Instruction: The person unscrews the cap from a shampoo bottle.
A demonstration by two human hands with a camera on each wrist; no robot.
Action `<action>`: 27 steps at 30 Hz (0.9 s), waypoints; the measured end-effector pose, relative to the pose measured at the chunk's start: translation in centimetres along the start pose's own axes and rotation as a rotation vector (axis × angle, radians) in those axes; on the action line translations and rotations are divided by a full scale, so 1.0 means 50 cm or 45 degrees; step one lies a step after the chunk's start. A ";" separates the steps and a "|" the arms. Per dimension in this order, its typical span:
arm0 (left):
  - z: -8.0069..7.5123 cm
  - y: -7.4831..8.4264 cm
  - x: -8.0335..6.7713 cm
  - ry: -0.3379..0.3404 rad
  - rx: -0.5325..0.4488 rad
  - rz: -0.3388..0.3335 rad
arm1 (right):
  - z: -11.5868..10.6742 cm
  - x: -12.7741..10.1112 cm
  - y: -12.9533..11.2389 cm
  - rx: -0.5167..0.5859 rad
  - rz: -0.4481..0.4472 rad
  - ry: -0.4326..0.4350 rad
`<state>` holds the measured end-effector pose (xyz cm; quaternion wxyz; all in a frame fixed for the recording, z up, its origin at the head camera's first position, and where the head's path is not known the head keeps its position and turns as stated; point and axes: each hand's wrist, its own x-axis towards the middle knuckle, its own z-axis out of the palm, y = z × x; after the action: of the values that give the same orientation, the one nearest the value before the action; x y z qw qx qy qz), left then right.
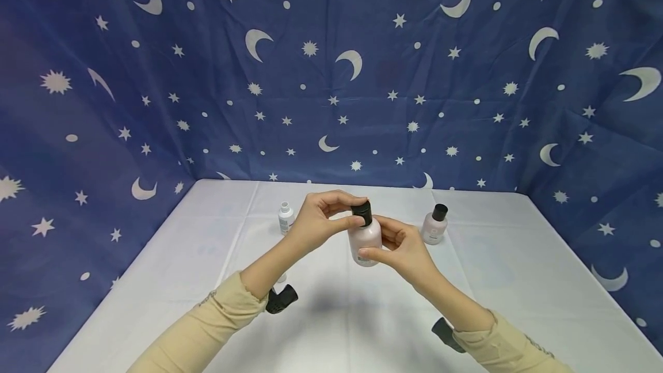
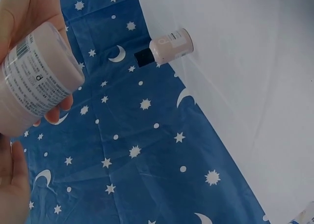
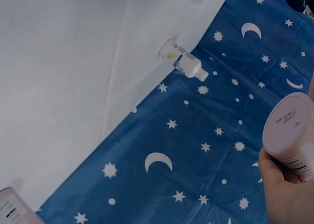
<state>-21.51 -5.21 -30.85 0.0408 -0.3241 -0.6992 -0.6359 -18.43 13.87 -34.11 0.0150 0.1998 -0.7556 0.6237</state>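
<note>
Bottle (image 1: 365,239) upright, black cap (image 1: 362,212) up, between both hands.

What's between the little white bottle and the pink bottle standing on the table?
In the head view, the pink bottle with the black cap held up by both hands sits between the small white bottle and the standing pink bottle.

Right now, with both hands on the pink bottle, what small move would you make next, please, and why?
Probably twist the black cap: the left hand pinches it while the right hand grips the pink bottle, raised above the table.
</note>
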 end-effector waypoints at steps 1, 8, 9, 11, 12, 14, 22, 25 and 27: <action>0.001 0.000 0.001 0.009 0.005 0.009 | 0.000 0.001 0.001 0.004 -0.005 -0.002; 0.006 -0.001 0.006 0.065 0.030 0.036 | 0.004 0.009 0.003 0.033 -0.002 -0.018; 0.007 -0.001 0.006 0.072 0.040 0.035 | 0.005 0.010 0.003 0.031 0.004 -0.020; 0.009 -0.002 0.008 0.076 0.060 0.032 | 0.006 0.011 0.003 0.021 0.015 -0.021; 0.010 -0.002 0.009 0.075 0.072 0.028 | 0.006 0.011 0.003 0.013 0.019 -0.020; 0.012 -0.004 0.011 0.074 0.089 0.026 | 0.007 0.012 0.003 -0.002 0.020 -0.019; 0.006 -0.024 0.011 0.002 0.075 0.063 | 0.012 0.019 0.006 -0.011 0.054 -0.026; -0.001 -0.028 0.008 -0.094 0.020 0.095 | 0.013 0.017 0.011 -0.005 0.085 -0.021; -0.006 -0.029 0.008 -0.164 -0.025 0.103 | 0.012 0.015 0.014 -0.008 0.099 -0.009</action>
<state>-22.67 -5.30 -31.87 0.0182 -0.3929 -0.6803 -0.6184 -19.23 13.17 -34.69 -0.0112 0.1726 -0.7647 0.6207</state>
